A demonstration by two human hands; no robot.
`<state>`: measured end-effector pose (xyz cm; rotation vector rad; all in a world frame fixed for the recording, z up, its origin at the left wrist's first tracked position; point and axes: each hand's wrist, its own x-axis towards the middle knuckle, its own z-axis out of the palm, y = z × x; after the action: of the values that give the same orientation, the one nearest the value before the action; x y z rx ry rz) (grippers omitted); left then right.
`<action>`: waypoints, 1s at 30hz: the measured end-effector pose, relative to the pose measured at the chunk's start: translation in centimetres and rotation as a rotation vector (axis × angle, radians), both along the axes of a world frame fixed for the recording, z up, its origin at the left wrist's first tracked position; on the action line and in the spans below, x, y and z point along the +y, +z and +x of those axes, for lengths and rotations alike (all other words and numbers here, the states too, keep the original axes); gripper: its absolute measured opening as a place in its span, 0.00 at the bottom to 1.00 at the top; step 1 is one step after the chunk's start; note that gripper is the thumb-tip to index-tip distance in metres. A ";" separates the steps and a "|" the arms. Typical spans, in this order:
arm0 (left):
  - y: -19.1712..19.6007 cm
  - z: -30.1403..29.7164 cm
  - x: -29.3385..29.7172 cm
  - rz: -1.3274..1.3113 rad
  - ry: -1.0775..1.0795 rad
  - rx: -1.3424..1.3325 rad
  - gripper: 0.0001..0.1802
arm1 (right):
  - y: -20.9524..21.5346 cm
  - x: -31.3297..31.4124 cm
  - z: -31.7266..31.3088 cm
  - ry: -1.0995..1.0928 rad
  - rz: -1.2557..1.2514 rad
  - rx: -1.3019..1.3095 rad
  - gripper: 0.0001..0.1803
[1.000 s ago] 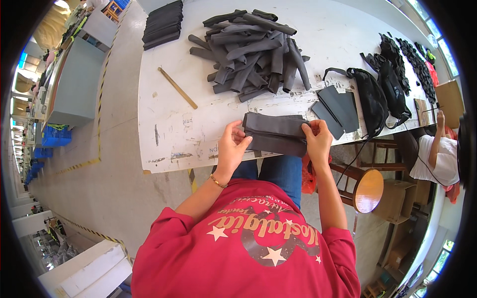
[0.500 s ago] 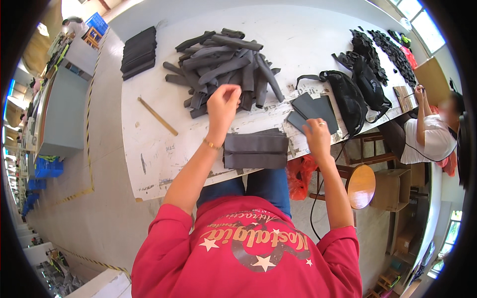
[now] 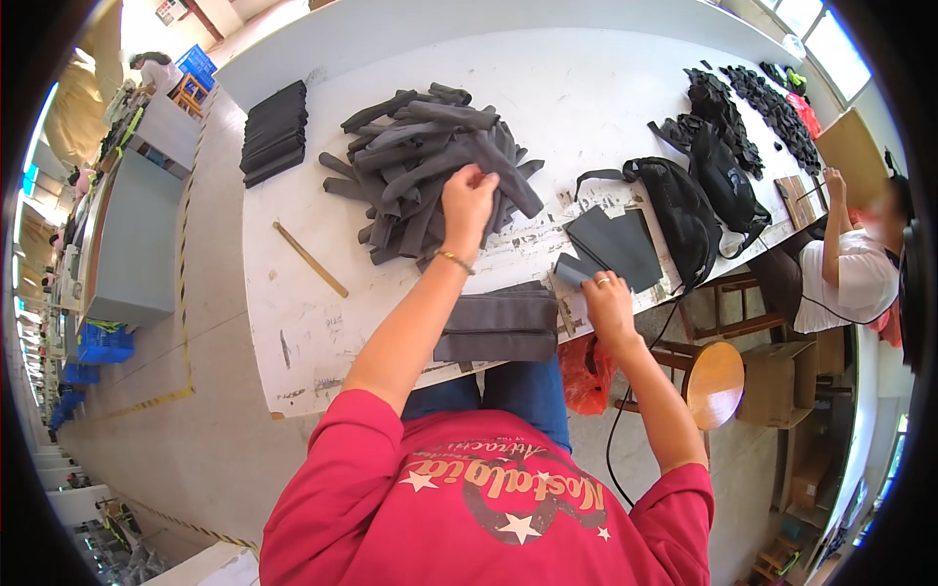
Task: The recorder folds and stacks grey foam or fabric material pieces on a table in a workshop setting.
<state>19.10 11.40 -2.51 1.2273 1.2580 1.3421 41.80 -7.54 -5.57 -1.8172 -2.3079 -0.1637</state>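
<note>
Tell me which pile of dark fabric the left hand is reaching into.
The loose heap of grey strips at mid-table, under the left hand.

Slim wooden stick [image 3: 310, 259] at nine o'clock, stack of flat black pieces [image 3: 274, 132] at eleven, black strapped bag [image 3: 681, 217] at three.

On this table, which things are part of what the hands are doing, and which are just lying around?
In hand:
left hand on the grey strip pile
right hand on the dark flat pieces
folded grey stack

Lying about:
wooden stick
black bag
dark stack at far left
</note>
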 end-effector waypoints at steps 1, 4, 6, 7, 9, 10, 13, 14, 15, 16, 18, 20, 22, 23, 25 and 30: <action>0.5 -1.2 -0.6 -0.070 -0.069 -0.174 0.10 | 0.7 0.1 0.0 -0.064 0.040 0.150 0.06; 2.4 -4.0 -2.7 -0.140 -0.060 -0.300 0.10 | 3.7 0.6 -0.1 -0.174 0.197 0.574 0.12; 3.7 -5.5 -4.1 -0.137 -0.066 -0.365 0.10 | 6.9 1.0 -1.5 -0.237 0.235 0.811 0.16; 4.5 -5.7 -4.7 -0.142 -0.088 -0.438 0.10 | 7.4 1.6 -2.1 -0.181 0.431 0.800 0.16; 5.5 -6.2 -5.2 -0.131 -0.065 -0.410 0.10 | 8.6 1.2 -3.8 -0.295 0.232 1.099 0.14; 5.7 -6.7 -5.2 -0.059 -0.045 -0.385 0.10 | 8.2 1.2 -4.3 -0.250 0.221 1.107 0.14; 5.6 -8.9 -4.8 0.079 0.041 -0.264 0.10 | 11.1 0.1 -7.9 -0.196 -0.019 1.051 0.16; 5.4 -9.5 -4.7 0.132 0.091 -0.171 0.09 | 11.2 0.0 -8.6 -0.121 0.012 0.958 0.16; 5.7 -9.5 -4.8 0.135 0.088 -0.174 0.09 | 11.1 -0.1 -9.0 -0.060 0.046 0.862 0.17; 6.0 -9.4 -5.0 0.191 0.082 -0.139 0.08 | 11.2 -0.1 -9.3 0.007 0.104 0.823 0.16; 7.0 -9.1 -5.8 0.252 0.070 -0.109 0.07 | 11.0 0.1 -9.6 0.039 0.137 0.878 0.16; 8.3 -8.4 -7.3 0.186 -0.024 -0.045 0.07 | 11.8 -0.1 -9.7 -0.048 -0.094 1.234 0.16; 8.8 -8.7 -8.1 0.163 -0.084 -0.008 0.07 | 14.8 0.2 -11.4 0.007 -0.023 1.401 0.20; 8.9 -8.6 -8.4 0.132 -0.147 0.030 0.07 | 16.1 0.3 -11.8 0.059 0.046 1.567 0.25; 10.1 -8.2 -9.5 0.108 -0.183 0.075 0.07 | 18.2 0.2 -11.3 0.033 0.104 1.350 0.30; 11.4 -7.7 -11.0 0.056 -0.435 0.073 0.07 | 21.0 2.7 -11.2 0.253 0.179 0.890 0.26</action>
<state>11.39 0.45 8.91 1.4989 0.9342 1.0265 30.60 -4.88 15.45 -1.1393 -1.7611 0.3876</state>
